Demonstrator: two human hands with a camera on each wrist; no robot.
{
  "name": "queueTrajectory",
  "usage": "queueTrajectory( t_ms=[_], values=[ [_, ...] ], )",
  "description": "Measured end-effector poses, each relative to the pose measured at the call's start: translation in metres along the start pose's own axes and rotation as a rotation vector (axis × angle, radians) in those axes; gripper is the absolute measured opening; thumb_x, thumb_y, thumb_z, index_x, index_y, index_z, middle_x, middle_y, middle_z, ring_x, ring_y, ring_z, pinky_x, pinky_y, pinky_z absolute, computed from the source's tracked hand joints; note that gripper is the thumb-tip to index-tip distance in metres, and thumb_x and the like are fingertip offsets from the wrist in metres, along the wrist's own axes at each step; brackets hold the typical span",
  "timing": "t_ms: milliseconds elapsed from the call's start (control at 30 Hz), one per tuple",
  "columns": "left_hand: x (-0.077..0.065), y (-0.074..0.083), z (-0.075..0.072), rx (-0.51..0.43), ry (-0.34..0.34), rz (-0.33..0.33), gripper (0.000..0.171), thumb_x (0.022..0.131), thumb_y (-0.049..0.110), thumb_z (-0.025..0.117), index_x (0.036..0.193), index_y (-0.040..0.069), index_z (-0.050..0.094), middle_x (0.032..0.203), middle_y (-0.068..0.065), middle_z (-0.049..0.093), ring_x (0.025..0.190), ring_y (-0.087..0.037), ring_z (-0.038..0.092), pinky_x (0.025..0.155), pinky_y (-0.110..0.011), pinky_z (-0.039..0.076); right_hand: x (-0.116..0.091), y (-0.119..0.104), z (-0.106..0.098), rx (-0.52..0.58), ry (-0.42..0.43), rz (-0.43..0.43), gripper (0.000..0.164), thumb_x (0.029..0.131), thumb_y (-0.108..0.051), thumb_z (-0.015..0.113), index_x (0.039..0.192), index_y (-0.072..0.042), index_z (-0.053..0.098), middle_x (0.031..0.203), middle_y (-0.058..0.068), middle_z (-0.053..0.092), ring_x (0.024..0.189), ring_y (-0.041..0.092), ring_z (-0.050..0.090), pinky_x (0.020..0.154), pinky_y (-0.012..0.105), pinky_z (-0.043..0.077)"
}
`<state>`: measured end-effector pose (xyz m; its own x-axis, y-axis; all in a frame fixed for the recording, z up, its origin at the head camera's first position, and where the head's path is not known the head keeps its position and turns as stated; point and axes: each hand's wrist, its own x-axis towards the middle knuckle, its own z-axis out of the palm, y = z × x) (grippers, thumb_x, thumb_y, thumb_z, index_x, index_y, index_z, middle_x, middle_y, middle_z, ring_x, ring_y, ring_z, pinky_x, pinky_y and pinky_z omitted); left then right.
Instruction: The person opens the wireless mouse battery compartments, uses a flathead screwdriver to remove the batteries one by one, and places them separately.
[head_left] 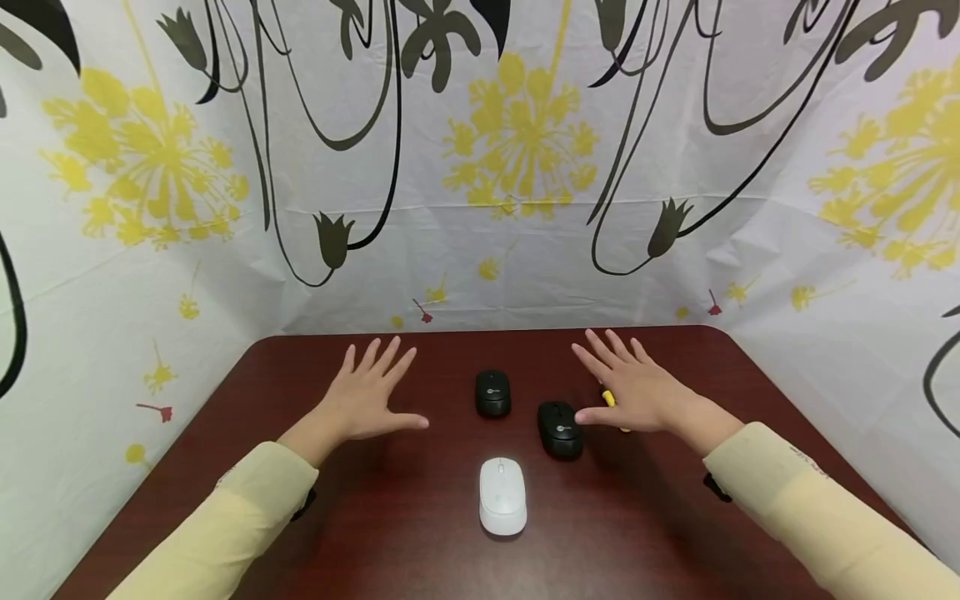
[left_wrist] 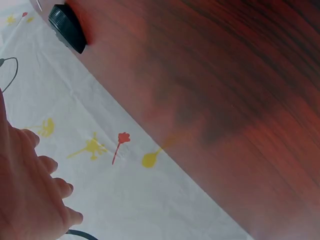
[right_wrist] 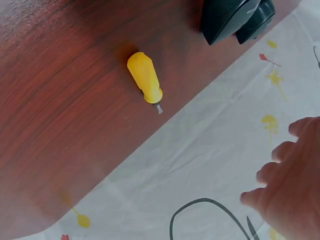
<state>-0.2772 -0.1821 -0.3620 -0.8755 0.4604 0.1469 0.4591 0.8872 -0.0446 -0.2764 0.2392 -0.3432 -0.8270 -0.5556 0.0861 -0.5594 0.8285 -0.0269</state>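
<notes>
Both hands hang over the table with fingers spread and hold nothing. My left hand (head_left: 365, 398) is above the left part, with its thumb toward the middle. On the right, my right hand (head_left: 633, 392) overlaps a yellow-handled screwdriver (right_wrist: 146, 77) in the head view; the right wrist view shows its stubby handle and short metal tip lying on the wood. The right thumb overlaps the edge of one black computer mouse (head_left: 560, 430) in the head view. Another black mouse (head_left: 492, 393) lies farther back, between the hands. Nearer the front is a white mouse (head_left: 502, 496).
All of this lies on a dark red-brown wooden table (head_left: 420, 550) with rounded far corners. A white cloth (head_left: 450, 275) printed with yellow and grey flowers hangs behind it and along both sides, close to the edges.
</notes>
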Motion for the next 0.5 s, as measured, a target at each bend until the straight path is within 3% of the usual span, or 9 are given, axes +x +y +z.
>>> queueTrajectory(
  t_ms=[133,367,500],
  values=[
    [-0.003,-0.002,-0.002,0.018,0.021,0.038,0.112,0.074,0.088,0.043,0.157,0.017,0.015,0.161,-0.013,0.008,0.145,-0.040,0.007,0.112,-0.063,0.002,-0.002,-0.001,-0.002,-0.013,0.035,-0.046,0.103,0.081,-0.073,0.056,0.156,-0.015,0.018,0.161,0.013,0.008,0.144,0.041,0.007,0.112,0.063,0.007],
    [-0.010,-0.006,0.000,0.044,0.084,0.163,0.110,0.076,0.085,0.046,0.157,0.016,0.016,0.161,-0.010,0.009,0.145,-0.037,0.008,0.112,-0.063,0.006,-0.007,-0.005,0.000,-0.039,0.068,-0.151,0.107,0.078,-0.076,0.057,0.156,-0.015,0.019,0.161,0.010,0.009,0.145,0.036,0.006,0.113,0.060,0.009],
    [-0.014,-0.005,0.006,0.023,0.115,0.240,0.111,0.076,0.082,0.052,0.157,0.016,0.016,0.162,-0.008,0.008,0.146,-0.036,0.008,0.113,-0.062,0.007,-0.009,-0.009,0.005,-0.036,0.105,-0.218,0.107,0.077,-0.071,0.064,0.156,-0.013,0.021,0.161,0.009,0.012,0.145,0.035,0.010,0.114,0.059,0.012]
  ],
)
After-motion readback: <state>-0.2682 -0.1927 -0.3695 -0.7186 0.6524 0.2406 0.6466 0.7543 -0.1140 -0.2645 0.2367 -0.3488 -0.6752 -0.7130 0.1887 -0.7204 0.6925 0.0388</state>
